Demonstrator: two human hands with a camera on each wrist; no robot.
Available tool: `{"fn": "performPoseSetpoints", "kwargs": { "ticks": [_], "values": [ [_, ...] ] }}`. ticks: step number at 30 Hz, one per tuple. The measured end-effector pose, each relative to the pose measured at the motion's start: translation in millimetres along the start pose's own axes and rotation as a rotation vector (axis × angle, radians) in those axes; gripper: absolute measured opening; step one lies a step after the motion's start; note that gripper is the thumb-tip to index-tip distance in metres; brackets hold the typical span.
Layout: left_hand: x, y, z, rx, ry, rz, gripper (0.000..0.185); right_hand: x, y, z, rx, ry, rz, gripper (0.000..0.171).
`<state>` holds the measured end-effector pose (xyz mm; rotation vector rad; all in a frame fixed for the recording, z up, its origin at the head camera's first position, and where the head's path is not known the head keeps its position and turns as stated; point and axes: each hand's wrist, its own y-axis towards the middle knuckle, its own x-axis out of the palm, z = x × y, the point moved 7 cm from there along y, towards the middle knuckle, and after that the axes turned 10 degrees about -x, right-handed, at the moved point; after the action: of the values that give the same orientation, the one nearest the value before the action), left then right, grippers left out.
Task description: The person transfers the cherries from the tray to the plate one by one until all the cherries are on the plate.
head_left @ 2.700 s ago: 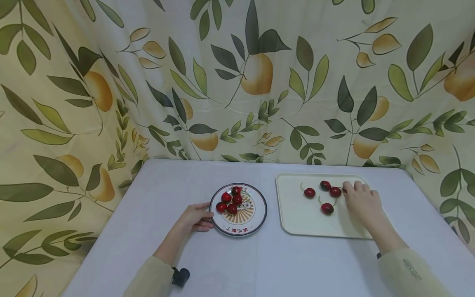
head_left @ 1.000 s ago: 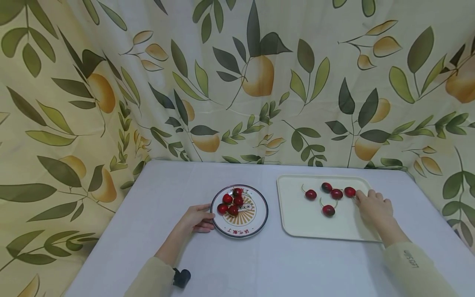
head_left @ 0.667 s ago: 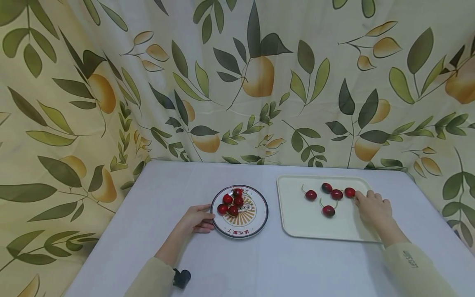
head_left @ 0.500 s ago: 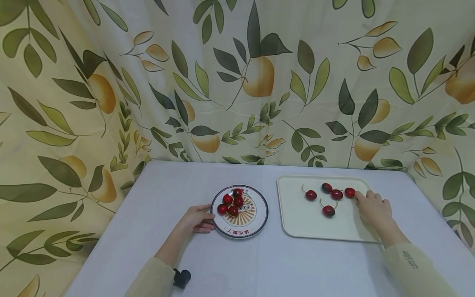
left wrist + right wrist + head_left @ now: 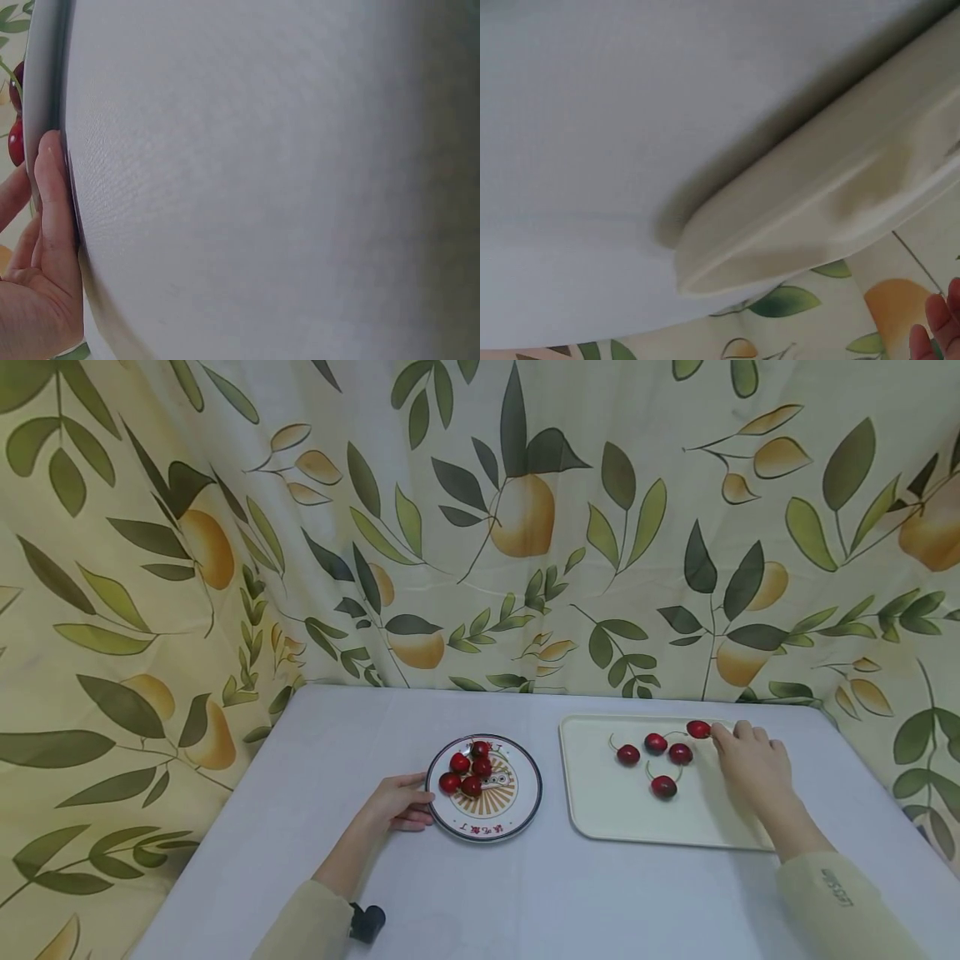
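Observation:
In the head view my left hand (image 5: 396, 802) holds the left rim of a round white plate (image 5: 517, 806) with a dark edge and printed pattern. The left wrist view shows the plate's rim (image 5: 45, 71) pinched between thumb and fingers. Several red cherries (image 5: 471, 786) sit together on the plate's upper left part. Over the back right of a cream tray (image 5: 622, 814), my right hand (image 5: 753, 768) pinches a cherry (image 5: 698, 729) at its right side; a thin stem trails from it to the left. Several stemmed cherries (image 5: 663, 787) lie on the tray.
A white cloth (image 5: 480, 902) covers the table, with a fruit-and-leaf patterned curtain (image 5: 480, 610) behind and to the left. A small black device (image 5: 367, 923) sits at the left sleeve's cuff. Between plate and tray is a narrow strip of cloth.
My right hand has moved slightly back and left with the cherry, now above its earlier spot on the tray. A neighbouring cherry has turned and shifted a little. The left hand and plate stay put.

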<state>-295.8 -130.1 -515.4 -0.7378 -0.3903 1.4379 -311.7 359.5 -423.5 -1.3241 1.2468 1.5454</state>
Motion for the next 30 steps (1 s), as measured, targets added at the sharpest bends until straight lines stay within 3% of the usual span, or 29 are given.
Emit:
{"fn": "performPoseSetpoints", "kwargs": {
  "ticks": [9,19,30],
  "values": [
    [0.3,1.2,-0.9,-0.005,0.002,-0.001,0.054,-18.2,16.2,-33.4,-0.072,-0.041,0.068,0.012],
    [-0.4,1.0,-0.9,-0.01,0.009,0.005,0.054,-37.3,29.5,-88.4,-0.195,-0.07,0.154,0.021],
    [-0.9,1.0,-0.1,0.001,0.01,-0.001,0.053,-38.4,40.5,-156.0,-0.361,-0.063,0.204,0.019]
  ]
}}
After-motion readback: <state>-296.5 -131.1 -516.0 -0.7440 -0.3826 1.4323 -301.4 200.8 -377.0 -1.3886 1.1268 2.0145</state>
